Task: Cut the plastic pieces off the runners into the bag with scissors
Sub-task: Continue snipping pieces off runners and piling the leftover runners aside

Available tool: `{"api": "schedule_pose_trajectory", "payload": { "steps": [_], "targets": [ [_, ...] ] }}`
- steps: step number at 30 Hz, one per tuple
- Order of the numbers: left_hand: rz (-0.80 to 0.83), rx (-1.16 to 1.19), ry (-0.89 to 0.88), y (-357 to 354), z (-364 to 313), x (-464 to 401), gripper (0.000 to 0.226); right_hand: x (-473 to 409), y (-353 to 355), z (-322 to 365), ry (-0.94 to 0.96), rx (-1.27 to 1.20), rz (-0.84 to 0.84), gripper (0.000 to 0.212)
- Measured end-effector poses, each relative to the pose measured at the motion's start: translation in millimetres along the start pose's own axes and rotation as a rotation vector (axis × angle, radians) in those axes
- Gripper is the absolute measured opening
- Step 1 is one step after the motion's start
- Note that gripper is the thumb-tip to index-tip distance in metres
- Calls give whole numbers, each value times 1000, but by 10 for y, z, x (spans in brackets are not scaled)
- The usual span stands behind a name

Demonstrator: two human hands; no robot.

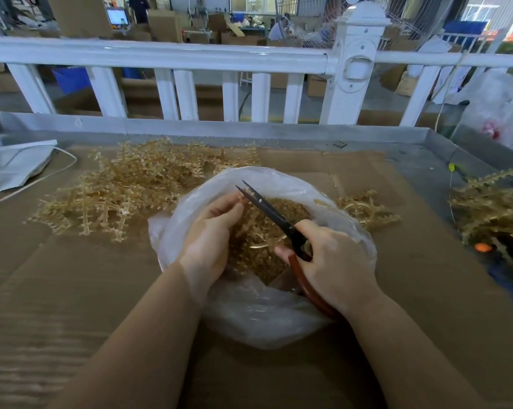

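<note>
the left hand (211, 231) pinches a runner (249, 228) over the open bag (352, 231) at the table's middle. the right hand (335, 261) grips the scissors (267, 211), blades slightly parted, tips apparently at the runner's end. more runners (116, 190) lie heaped left.

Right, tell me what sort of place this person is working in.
Most likely a factory or workshop floor. A metal-edged work table lined with cardboard holds heaps of moulded plastic runners, stacked cardboard boxes fill the hall beyond the white railing, and other workers sit there.
</note>
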State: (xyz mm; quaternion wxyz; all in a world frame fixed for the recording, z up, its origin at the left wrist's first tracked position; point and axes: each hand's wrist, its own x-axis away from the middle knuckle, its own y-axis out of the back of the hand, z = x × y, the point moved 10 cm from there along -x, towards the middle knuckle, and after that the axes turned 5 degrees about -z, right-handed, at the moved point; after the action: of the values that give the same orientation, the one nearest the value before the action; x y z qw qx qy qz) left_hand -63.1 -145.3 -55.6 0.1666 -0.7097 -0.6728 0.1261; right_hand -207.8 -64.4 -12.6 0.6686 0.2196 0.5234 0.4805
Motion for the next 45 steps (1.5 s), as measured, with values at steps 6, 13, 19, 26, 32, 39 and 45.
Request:
{"api": "schedule_pose_trajectory", "payload": {
  "steps": [6, 13, 19, 26, 32, 39, 45],
  "targets": [
    [51, 70, -51, -38, -18, 18, 16, 5, -13, 14, 19, 16, 12, 33],
    [52, 95, -69, -14, -27, 27, 31, 18, -16, 20, 26, 31, 11, 31],
    [8, 79, -86, 30, -37, 24, 40, 17, -20, 29, 34, 26, 8, 30],
    [-17, 81, -97, 35, -35, 43, 27, 5, -15, 35, 39, -12, 7, 26],
    [-81, 73, -78, 70, -22, 45, 12, 1, -4, 50, 46, -10, 8, 26],
    [-64, 82, -73, 51, -37, 40, 13, 4, 5, 55, 44, 44, 20, 31],
    [-63, 8, -142, 56, -80, 63, 17, -24, -12, 54, 18, 11, 49, 30]
  ]
}}
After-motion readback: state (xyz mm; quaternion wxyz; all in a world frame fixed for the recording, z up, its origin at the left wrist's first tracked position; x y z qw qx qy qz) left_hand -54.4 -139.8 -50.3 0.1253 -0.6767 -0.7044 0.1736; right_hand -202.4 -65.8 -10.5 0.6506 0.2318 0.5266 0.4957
